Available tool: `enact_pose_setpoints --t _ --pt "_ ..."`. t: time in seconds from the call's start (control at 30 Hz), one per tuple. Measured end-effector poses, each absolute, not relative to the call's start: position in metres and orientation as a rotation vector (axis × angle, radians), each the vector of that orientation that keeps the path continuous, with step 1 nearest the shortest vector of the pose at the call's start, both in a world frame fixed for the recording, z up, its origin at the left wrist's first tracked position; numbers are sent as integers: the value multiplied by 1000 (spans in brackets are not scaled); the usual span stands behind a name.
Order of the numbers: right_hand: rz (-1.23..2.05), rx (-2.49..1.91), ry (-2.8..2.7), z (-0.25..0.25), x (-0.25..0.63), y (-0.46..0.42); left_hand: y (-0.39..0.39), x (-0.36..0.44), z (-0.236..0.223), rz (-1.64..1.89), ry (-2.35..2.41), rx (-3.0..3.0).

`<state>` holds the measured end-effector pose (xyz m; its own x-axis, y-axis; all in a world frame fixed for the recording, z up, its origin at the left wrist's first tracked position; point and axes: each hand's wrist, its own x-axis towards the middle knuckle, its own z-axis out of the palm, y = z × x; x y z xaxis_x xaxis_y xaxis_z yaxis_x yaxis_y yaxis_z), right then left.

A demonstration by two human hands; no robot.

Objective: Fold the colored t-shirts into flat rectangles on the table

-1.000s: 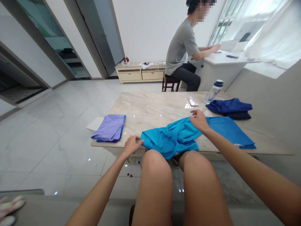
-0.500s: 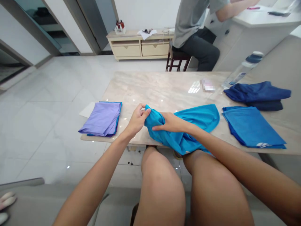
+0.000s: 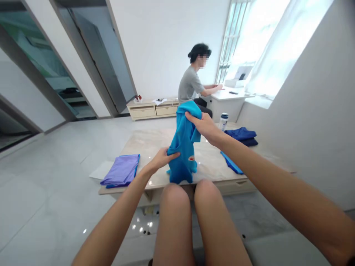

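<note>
A bright blue shirt (image 3: pixel 181 142) hangs upright in front of me, raised over the front part of the marble-look table (image 3: pixel 146 146). A small red and white logo shows on its lower right part. High on the shirt, my right hand (image 3: pixel 205 127) pinches the gathered fabric, thumb towards me. Lower down, on the left edge, my left hand (image 3: pixel 162 158) grips a fold between thumb and fingers. The bottom of the cloth droops close to the table's front edge, just beyond my knees. Fingers behind the fabric are hidden.
A folded purple garment (image 3: pixel 122 170) tops a pile at the table's left. Folded blue garments (image 3: pixel 232 162), partly behind my right arm, lie at the right, with navy clothes (image 3: pixel 241 133) and a bottle (image 3: pixel 223 121) beyond. A person (image 3: pixel 191 83) sits at a white desk (image 3: pixel 227 94).
The blue shirt has come up off the table and now hangs between my hands. My right hand has risen above my left. The head view has tilted upward.
</note>
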<state>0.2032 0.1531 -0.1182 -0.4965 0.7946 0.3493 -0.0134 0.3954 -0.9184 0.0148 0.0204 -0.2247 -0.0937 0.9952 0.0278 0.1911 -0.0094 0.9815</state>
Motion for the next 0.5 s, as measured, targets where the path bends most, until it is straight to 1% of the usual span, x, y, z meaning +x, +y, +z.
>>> enact_pose_setpoints --t 0.07,0.13,0.2,0.27,0.37,0.5 --pt "1009 -620 -1777 -83 227 158 22 7 -180 1295 1466 1336" --pt "845 -584 -1732 -59 252 162 23 -4 -136 1459 1589 1391" --pt "735 -606 -1692 -50 274 164 21 -13 -98 1641 1727 1511" --pt "682 -679 -1672 -54 291 165 16 -17 -68 1751 1797 1672" --pt "688 -755 -1708 -61 305 167 5 -16 -32 1740 1878 1853" --pt "654 -670 -1754 -45 317 170 -8 -15 9 1641 1987 2023"
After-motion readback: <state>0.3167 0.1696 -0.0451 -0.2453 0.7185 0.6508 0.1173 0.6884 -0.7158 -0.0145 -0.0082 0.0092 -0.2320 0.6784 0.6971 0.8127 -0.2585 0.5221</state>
